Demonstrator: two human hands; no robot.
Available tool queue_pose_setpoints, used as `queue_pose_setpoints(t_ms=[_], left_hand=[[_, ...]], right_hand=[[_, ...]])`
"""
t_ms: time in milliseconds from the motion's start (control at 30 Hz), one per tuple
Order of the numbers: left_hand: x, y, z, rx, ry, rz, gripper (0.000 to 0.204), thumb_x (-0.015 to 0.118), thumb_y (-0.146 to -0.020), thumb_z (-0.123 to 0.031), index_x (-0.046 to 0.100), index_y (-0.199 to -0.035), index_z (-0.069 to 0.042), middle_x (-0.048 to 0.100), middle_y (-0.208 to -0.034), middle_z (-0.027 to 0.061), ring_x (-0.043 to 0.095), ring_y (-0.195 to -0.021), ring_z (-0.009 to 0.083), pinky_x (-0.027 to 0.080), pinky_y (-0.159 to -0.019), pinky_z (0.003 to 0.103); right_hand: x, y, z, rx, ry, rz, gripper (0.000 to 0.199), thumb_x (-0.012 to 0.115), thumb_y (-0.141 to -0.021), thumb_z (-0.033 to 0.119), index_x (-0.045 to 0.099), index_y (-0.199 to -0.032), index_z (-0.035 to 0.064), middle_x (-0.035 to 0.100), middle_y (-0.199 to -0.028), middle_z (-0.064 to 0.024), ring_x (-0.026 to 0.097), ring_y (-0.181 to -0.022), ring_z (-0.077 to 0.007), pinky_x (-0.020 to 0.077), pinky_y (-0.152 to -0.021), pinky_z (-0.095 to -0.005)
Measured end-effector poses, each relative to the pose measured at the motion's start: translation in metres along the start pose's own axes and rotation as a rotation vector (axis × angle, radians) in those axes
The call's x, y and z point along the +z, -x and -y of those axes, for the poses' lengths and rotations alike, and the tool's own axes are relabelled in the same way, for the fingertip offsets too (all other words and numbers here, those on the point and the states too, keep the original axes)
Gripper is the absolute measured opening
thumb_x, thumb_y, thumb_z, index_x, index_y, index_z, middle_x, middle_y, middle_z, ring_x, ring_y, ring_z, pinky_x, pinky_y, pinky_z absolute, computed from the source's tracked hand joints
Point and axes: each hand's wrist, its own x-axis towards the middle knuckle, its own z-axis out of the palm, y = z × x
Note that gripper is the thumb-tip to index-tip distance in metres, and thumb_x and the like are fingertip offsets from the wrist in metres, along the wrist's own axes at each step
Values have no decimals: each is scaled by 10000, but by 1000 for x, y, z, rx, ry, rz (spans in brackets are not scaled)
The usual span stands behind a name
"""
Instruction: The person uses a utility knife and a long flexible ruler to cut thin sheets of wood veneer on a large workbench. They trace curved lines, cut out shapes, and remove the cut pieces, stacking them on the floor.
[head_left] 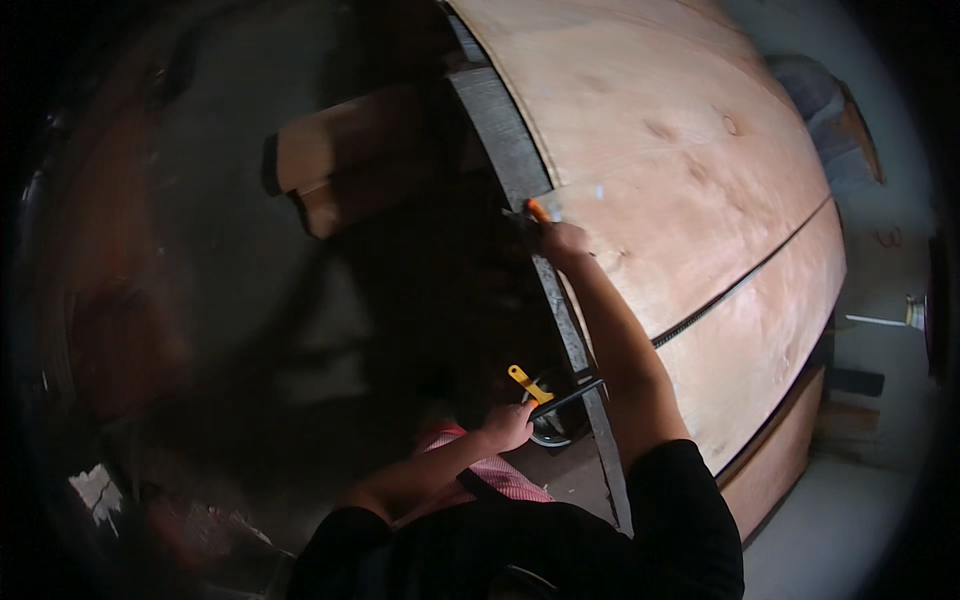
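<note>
Stretched far forward, my right hand (566,243) is closed at the edge of a large plywood sheet (640,150). An orange-tipped tool (538,210) sticks out past its fingers; the rest of the tool is hidden or too dark to name. Closer to my body, my left hand (508,427) is closed on a tool with a black bar (570,398) and a yellow part (521,378) with a hole in its end. The bar's far end meets the grey metal rail (570,330) along the sheet's left edge.
A dark slot (740,285) runs across the plywood. Brown boxes or boards (345,150) lie in shadow at the left. A torn white scrap (97,495) is at the lower left. More boards (775,450) stand low beyond the sheet's right edge.
</note>
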Motion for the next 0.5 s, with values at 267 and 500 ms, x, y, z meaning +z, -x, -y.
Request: queue_pose_setpoints(t_ms=[267, 500], left_hand=[[0, 51, 29, -332, 329, 345, 380, 563, -738, -308, 511, -937, 12, 602, -761, 147, 590, -725, 268, 460, -614, 369], [76, 56, 17, -451, 137, 164, 459, 597, -628, -491, 588, -675, -34, 588, -659, 141, 583, -645, 286, 460, -578, 376]], right_hand=[[16, 171, -108, -86, -1189, -439, 256, 426, -819, 8, 487, -1068, -11, 571, -1005, -122, 542, -963, -204, 409, -814, -294], [148, 402, -263, 822, -1537, -506, 197, 481, -827, 196, 563, -954, 70, 607, -834, -46, 270, -383, -18, 228, -346, -155]])
